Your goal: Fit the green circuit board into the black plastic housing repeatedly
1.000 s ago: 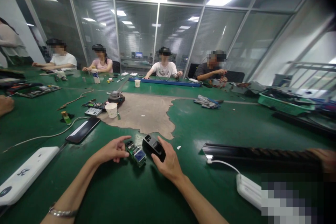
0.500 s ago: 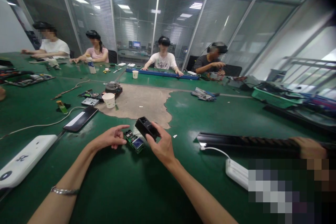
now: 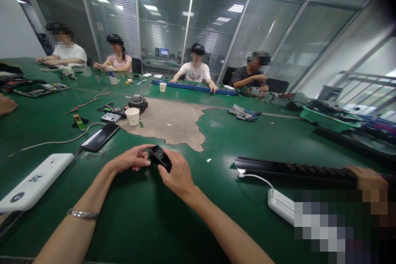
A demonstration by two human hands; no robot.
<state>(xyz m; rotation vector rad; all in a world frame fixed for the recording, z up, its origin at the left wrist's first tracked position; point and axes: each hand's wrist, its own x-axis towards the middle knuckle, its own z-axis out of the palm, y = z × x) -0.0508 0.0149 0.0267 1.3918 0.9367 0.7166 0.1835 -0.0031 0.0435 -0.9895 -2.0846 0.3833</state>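
Note:
In front of me, above the table, is a small black plastic case (image 3: 160, 157) with square cut-outs in its upper end. My right hand (image 3: 177, 173) grips it from the right, thumb on the near side. My left hand (image 3: 134, 159) meets it from the left, index finger stretched to its top corner and thumb at its lower left side, the other fingers curled. The small circuit board with a display is out of sight; whether it sits inside the case or behind it, I cannot tell.
Left of my hands are a phone (image 3: 101, 136), a white power bank (image 3: 38, 181) and a paper cup (image 3: 133, 116). A long black strip (image 3: 278, 169) lies right, with another person's hand (image 3: 368, 179) on it. Gloves (image 3: 243, 112) and a green basket (image 3: 329, 118) are farther off.
My right hand has brought the black case left and down against my left hand. The circuit board, visible beside my left thumb before, is now hidden.

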